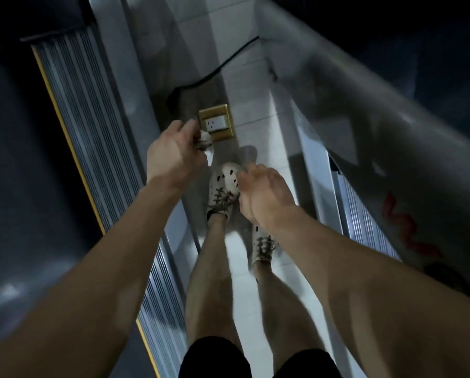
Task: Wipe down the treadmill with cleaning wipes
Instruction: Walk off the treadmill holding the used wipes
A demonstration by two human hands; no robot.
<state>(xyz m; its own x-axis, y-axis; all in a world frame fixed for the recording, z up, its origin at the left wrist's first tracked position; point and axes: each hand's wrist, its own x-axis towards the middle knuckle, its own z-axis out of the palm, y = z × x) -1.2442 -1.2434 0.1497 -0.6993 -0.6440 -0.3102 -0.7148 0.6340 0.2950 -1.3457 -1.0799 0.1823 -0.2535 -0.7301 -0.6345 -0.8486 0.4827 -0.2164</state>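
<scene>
I look straight down between two treadmills. The left treadmill has a dark belt and a ribbed grey side rail with a yellow edge. My left hand is shut on a crumpled white wipe, held above the floor beside that rail. My right hand hangs loosely curled over my shoes, with nothing visible in it. At the right runs a blurred grey handrail of the second treadmill, with its ribbed side rail below.
A white tiled floor strip lies between the machines. A brass floor socket sits just beyond my left hand, and a black cable runs from it toward the back. My legs and pale shoes stand on the tiles.
</scene>
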